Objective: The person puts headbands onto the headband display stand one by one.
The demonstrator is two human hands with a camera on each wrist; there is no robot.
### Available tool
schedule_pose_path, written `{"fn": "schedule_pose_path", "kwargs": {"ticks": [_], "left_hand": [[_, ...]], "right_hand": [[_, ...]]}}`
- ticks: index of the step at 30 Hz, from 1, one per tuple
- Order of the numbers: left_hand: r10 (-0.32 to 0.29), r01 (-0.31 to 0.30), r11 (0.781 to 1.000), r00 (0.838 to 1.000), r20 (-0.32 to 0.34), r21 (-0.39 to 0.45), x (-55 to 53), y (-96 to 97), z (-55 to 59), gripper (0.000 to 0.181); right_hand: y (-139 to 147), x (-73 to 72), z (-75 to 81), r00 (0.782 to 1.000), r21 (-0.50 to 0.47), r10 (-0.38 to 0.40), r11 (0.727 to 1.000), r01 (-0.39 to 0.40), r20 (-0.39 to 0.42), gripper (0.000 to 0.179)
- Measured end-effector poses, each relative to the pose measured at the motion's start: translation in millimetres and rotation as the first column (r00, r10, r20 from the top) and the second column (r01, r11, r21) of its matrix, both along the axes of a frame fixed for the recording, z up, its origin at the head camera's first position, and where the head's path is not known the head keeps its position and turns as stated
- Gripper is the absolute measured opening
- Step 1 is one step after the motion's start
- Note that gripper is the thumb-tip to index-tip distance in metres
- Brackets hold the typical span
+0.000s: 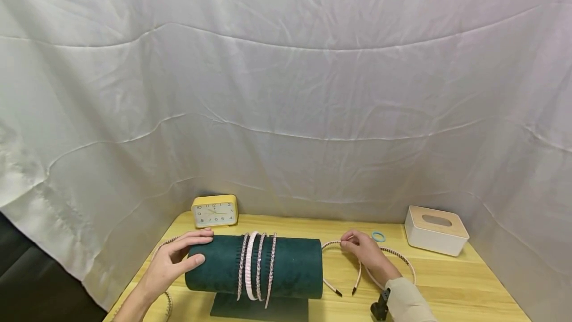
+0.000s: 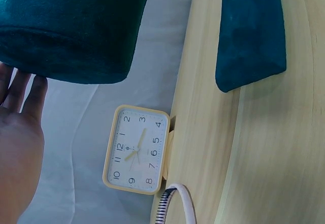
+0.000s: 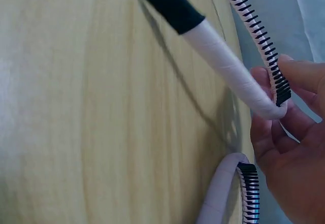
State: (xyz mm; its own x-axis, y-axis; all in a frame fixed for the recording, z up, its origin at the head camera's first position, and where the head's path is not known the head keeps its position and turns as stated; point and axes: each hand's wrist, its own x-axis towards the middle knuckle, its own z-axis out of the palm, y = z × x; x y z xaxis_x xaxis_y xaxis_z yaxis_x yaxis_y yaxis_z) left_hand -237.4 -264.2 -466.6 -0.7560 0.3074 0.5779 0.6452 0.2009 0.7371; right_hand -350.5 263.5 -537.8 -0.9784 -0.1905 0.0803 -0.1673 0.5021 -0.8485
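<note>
A dark green velvet headband stand (image 1: pixel 297 267) has a thick roll on a flat foot. Several headbands circle the middle of its roll, among them a puffy pale pink one (image 1: pixel 251 267). At the roll's left end rests my left hand (image 1: pixel 172 260), its thumb on the front and its fingers along the top. In the left wrist view, that hand's fingers (image 2: pixel 34 99) lie straight against the roll. My right hand (image 1: pixel 364 250) pinches a thin pink headband (image 3: pixel 228 74) between thumb and fingers, right of the stand. This headband has dark comb teeth inside and black-tipped ends.
Another toothed headband (image 1: pixel 413 270) lies on the wooden table (image 1: pixel 464 282) under my right forearm, and one more (image 1: pixel 169 304) is at the left. Behind stand a yellow alarm clock (image 1: pixel 215 211), a blue ring (image 1: pixel 378 236) and a white tissue box (image 1: pixel 431 236). Pale curtains surround the table.
</note>
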Motion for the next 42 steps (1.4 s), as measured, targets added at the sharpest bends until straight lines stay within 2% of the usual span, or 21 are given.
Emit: {"fn": "schedule_pose_path", "kwargs": {"ticks": [5,11,17,22,26,30,37,42], "left_hand": [[0.0,0.0,1.0,1.0,-0.001,-0.003,-0.2,0.0,-0.4,0.041],[-0.003,0.003,1.0,1.0,0.0,0.0,0.1,0.4,0.1,0.041],[-0.005,0.005,1.0,1.0,0.002,0.0,0.1,0.6,0.5,0.041],[-0.006,0.006,1.0,1.0,0.002,0.002,0.1,0.2,0.2,0.041],[-0.01,0.01,1.0,1.0,0.005,0.003,0.3,0.1,0.4,0.041],[-0.008,0.008,1.0,1.0,0.004,0.003,0.3,0.3,0.5,0.041],[-0.006,0.006,1.0,1.0,0.002,0.001,0.1,0.2,0.2,0.041],[-0.002,0.002,1.0,1.0,0.003,-0.002,0.1,0.0,0.0,0.041]], "right_hand": [[1,2.0,4.9,0.999,-0.023,0.031,0.999,-0.031,0.007,0.014],[11,-3.2,4.7,0.99,-0.093,0.124,0.989,-0.118,0.063,0.025],[18,-6.5,5.4,0.978,-0.108,0.202,0.975,-0.196,0.056,0.027],[19,-5.0,8.7,0.975,-0.127,0.215,0.97,-0.207,0.054,0.03],[21,-4.6,10.8,0.972,-0.16,0.217,0.966,-0.201,0.094,0.032],[23,-4.5,11.1,0.957,-0.21,0.258,0.951,-0.227,0.133,0.035],[30,-2.0,8.8,0.911,-0.341,0.37,0.892,-0.295,0.18,0.039],[32,-0.5,6.2,0.898,-0.369,0.389,0.881,-0.297,0.204,0.041]]}}
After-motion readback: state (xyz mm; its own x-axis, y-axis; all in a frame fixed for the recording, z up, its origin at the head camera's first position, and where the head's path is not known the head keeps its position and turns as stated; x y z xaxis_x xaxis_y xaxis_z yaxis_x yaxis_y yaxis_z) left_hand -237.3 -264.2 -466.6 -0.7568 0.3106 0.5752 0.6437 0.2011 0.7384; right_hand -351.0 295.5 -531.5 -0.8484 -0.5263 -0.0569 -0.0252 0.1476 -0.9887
